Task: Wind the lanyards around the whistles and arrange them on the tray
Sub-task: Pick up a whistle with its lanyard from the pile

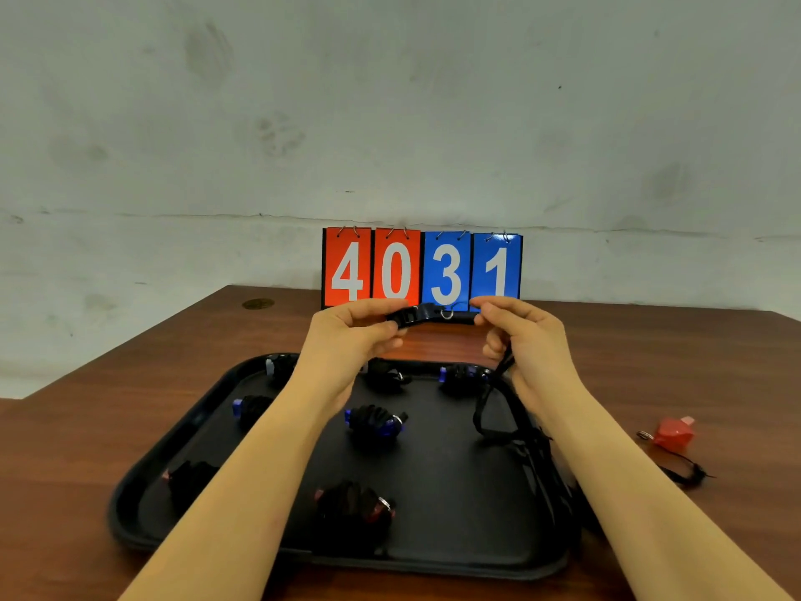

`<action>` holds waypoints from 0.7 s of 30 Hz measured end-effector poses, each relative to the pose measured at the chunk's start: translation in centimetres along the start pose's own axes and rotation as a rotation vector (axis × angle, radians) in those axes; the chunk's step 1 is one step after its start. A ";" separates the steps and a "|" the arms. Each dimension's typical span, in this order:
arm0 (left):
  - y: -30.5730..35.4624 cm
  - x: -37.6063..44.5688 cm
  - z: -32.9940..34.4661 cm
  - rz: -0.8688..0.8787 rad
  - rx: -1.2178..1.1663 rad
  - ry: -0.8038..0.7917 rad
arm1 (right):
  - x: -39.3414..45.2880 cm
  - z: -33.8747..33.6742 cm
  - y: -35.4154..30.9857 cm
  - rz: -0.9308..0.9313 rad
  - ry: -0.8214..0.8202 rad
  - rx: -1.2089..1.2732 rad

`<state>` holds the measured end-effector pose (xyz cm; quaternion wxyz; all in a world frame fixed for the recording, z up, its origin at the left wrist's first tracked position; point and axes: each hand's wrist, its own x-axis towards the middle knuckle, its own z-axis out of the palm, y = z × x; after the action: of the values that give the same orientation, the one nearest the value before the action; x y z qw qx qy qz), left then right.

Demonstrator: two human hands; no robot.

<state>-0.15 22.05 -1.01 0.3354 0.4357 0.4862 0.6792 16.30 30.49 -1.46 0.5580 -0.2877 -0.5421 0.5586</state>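
Both hands (355,327) (516,327) pinching black lanyard (427,315) — above tray (433,553), red whistle (672,432) aside

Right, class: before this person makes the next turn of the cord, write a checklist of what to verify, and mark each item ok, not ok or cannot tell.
1. Left hand has a firm pinch on the black clip end of the lanyard: ok.
2. Right hand holds the other end, strap stretched between both hands: ok.
3. Loose loop hangs free, not snagged on the tray: cannot tell; it touches the right rim.
4. Whistle on this lanyard is in view: cannot tell.
5. Bare tray floor left for another bundle: ok, front right.
6. Red whistle on the table is wound: not ok.
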 end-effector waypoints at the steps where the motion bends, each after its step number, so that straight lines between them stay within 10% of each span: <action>1: 0.0 0.1 0.0 0.002 0.027 0.032 | 0.0 0.0 -0.1 -0.002 0.020 0.037; 9: -0.5 0.6 -0.2 0.112 0.355 0.164 | 0.1 -0.1 0.0 -0.036 0.032 -0.046; 15: -0.8 0.7 -0.3 0.157 0.545 0.184 | 0.1 -0.4 0.8 -0.424 0.093 -0.879; 21: -0.5 0.7 -0.6 0.131 0.479 0.169 | 0.2 -0.5 0.4 -0.445 0.131 -0.816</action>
<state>-1.00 22.59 -1.39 0.1363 0.4747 0.6302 0.5991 16.63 30.92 -1.91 0.5385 -0.3949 -0.7296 0.1474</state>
